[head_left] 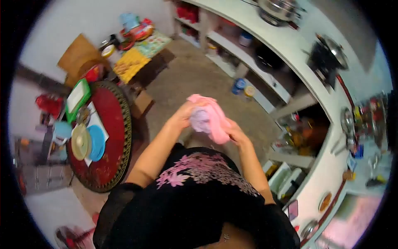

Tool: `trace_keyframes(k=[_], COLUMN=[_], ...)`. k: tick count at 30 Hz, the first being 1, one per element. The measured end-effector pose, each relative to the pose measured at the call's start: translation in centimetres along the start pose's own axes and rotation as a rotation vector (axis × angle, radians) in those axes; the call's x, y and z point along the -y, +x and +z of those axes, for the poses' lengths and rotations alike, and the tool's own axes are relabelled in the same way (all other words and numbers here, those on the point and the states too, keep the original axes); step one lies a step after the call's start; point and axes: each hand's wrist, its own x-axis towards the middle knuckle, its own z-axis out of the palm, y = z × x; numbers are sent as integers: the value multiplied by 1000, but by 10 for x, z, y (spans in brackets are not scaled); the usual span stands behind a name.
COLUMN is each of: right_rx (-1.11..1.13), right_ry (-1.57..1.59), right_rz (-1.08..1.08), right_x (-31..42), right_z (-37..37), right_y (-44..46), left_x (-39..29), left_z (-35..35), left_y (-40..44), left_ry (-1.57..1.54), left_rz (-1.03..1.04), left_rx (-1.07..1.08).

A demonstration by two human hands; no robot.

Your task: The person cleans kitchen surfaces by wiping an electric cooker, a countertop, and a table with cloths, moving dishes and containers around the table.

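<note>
A soft pink cloth (215, 119), bunched up with a pale lilac part (200, 120) on its left side, is held out in front of my body between both hands. My left hand (183, 115) is closed on the cloth's left edge. On the other side, my right hand (237, 133) grips its lower right end. The fingers are partly hidden by the folds. Below the cloth lies the bare concrete floor.
At left stands a round red table (118, 128) with a blue plate (97, 143) and a green-framed tray (78, 99). A curved white counter (306, 68) with shelves runs along the right, bearing a gas stove (323, 62). Two tubs (238, 86) sit on the floor ahead.
</note>
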Motion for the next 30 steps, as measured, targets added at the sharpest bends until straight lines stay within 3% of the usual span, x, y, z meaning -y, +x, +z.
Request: trace_keyframes(k=[2, 5, 8, 11, 14, 16, 19, 24, 27, 30], right_rx=[-33, -110, -148, -105, -76, -100, -20, -131, -196, -173], right_ry=[-277, -670, -639, -289, 72, 260, 317, 137, -108, -70], right_rz=[-24, 113, 57, -160, -57, -70, -88, -234, -237, -220], right_x=[-10, 8, 2, -5, 4, 9, 3, 5, -9, -2], right_z=[-12, 2, 0, 2, 11, 16, -4, 22, 26, 32], right_y=[5, -3, 1, 3, 1, 5, 13, 17, 19, 14], left_x=[-12, -11, -9, -8, -10, -7, 5, 24, 38, 49], left_z=[4, -4, -4, -18, -33, -41, -36, -10, -8, -20], left_y=[-9, -16, -20, -20, -19, -19, -24, -30, -19, -6], left_ry=[82, 212, 188, 38, -78, -39, 55, 288, 443, 528], left_rz=[2, 97, 147, 171, 162, 89, 26, -274, -66, 19], left_rx=[-52, -129, -201, -289, -368, -231, -139, -1, 62, -84])
